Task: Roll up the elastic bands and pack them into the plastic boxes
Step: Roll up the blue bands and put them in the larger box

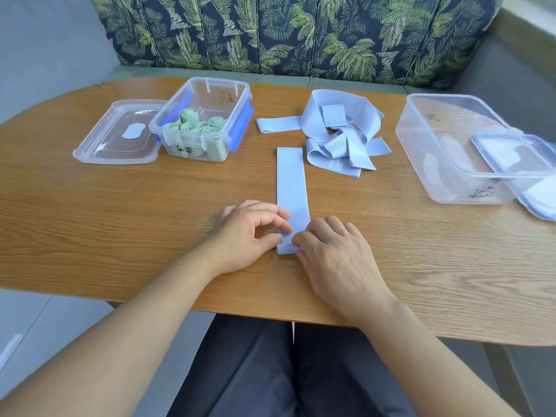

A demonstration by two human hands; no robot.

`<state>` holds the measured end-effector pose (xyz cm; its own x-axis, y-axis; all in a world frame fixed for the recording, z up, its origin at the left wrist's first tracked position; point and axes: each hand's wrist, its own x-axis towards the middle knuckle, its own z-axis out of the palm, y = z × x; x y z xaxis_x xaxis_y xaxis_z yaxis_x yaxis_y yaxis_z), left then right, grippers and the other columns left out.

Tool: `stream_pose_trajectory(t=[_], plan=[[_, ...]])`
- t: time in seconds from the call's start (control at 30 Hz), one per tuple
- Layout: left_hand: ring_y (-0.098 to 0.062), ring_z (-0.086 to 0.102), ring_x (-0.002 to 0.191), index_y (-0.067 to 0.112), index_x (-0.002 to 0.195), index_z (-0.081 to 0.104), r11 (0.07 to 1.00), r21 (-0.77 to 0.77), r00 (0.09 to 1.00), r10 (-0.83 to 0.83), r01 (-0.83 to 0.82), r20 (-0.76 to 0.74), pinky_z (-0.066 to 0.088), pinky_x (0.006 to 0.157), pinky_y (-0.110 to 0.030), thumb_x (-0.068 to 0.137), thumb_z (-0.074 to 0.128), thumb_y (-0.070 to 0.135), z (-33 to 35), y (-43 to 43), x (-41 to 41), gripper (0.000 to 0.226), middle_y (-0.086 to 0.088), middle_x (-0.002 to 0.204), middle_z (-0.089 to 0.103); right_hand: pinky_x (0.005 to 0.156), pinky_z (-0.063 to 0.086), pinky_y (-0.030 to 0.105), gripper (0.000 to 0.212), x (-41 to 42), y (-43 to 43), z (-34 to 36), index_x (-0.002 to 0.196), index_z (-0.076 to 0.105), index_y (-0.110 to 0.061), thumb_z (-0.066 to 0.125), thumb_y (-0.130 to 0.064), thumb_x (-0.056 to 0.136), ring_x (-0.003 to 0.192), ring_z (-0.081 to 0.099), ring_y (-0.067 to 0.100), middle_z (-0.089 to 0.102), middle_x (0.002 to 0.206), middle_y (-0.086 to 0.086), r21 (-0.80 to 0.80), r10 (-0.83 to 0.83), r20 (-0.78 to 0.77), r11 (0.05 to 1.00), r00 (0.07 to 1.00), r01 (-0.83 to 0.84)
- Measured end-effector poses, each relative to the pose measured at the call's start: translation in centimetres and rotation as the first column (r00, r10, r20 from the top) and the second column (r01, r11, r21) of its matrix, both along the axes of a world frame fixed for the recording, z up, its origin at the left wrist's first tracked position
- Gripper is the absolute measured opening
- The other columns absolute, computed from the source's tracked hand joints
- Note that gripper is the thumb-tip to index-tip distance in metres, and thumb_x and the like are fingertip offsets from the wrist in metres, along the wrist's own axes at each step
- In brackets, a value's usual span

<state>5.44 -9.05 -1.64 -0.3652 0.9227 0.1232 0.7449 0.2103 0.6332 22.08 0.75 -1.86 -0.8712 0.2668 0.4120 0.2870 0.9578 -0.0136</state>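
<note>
A light blue elastic band (291, 182) lies flat and straight on the wooden table (120, 212), pointing away from me. My left hand (249, 233) and my right hand (334, 254) both pinch its near end with the fingertips. Behind it sits a loose heap of several more blue bands (340, 130). At the back left a small clear plastic box (207, 115) with blue clips holds several rolled green bands (192, 126). A larger clear box (460, 145) stands at the right, with nothing I can make out inside.
The small box's lid (117, 133) lies flat to its left. Another lid (520, 164) leans on the large box's right side. A leaf-patterned bench back (285, 34) runs behind the table. My dark-trousered legs (288, 371) are under the near edge.
</note>
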Motion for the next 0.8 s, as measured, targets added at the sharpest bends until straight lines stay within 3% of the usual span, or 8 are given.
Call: stream_pose_trajectory(t=[0.63, 0.7, 0.8], plan=[[0.005, 0.04, 0.121, 0.052, 0.083, 0.06, 1.0, -0.027, 1.0, -0.004, 0.005, 0.023, 0.015, 0.102, -0.026, 0.092, 0.058, 0.013, 0.32, 0.13, -0.01, 0.04, 0.031, 0.114, 0.057, 0.058, 0.025, 0.029, 0.011, -0.8, 0.94, 0.28, 0.079, 0.07, -0.022, 0.074, -0.014, 0.072, 0.067, 0.048, 0.022, 0.054, 0.072, -0.003, 0.042, -0.044, 0.051, 0.998, 0.998, 0.042], [0.005, 0.04, 0.121, 0.049, 0.086, 0.061, 1.0, -0.025, 0.999, 0.0, 0.001, 0.042, 0.016, 0.103, -0.027, 0.093, 0.055, 0.014, 0.23, 0.11, -0.04, 0.037, 0.032, 0.114, 0.057, 0.057, 0.026, 0.029, 0.01, -0.92, 1.0, 0.28, 0.076, 0.07, -0.021, 0.074, -0.013, 0.072, 0.067, 0.047, 0.022, 0.053, 0.074, -0.002, 0.032, -0.045, 0.047, 0.999, 0.998, 0.044], [0.007, 0.043, 0.118, 0.043, 0.093, 0.064, 0.999, 0.016, 0.999, 0.028, -0.029, 0.035, 0.019, 0.101, -0.028, 0.092, 0.053, 0.033, -0.04, 0.2, 0.15, 0.015, 0.034, 0.109, 0.058, 0.057, 0.026, 0.029, 0.01, -1.06, 1.01, 0.22, 0.072, 0.069, -0.021, 0.073, -0.013, 0.072, 0.066, 0.044, 0.021, 0.051, 0.074, -0.003, 0.031, -0.044, 0.057, 0.999, 0.997, 0.043]])
